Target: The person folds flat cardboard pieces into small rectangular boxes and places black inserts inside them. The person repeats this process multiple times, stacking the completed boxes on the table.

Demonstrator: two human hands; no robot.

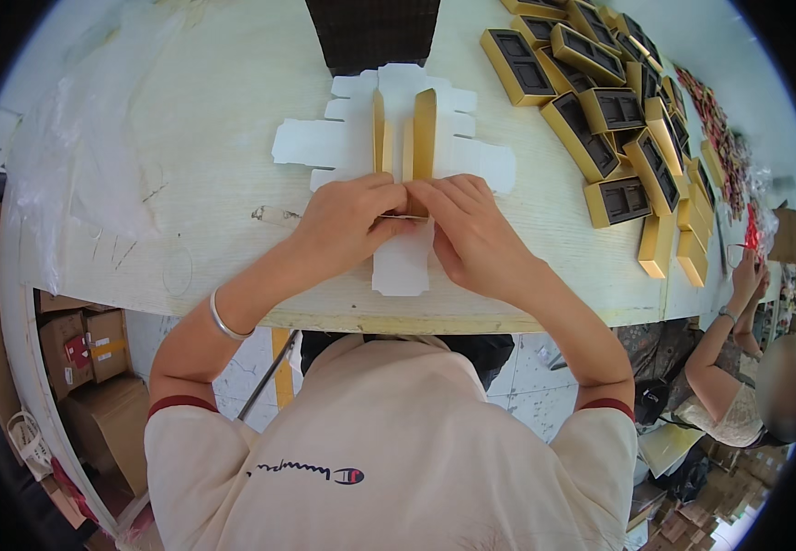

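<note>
In front of me stands a partly folded gold cardboard box, its two long walls upright and its near end between my hands. My left hand pinches the near left corner, thumb and fingers closed on the card. My right hand grips the near right corner, its fingertips close to those of the left. Under the box lie flat white cardboard blanks with flaps spread to both sides and toward me. My fingers hide part of the near end wall.
A dark box stands beyond the blanks. Finished gold boxes with black inserts are heaped at the right. Clear plastic sheeting lies at the left of the table. Another person's hands hold something red at far right.
</note>
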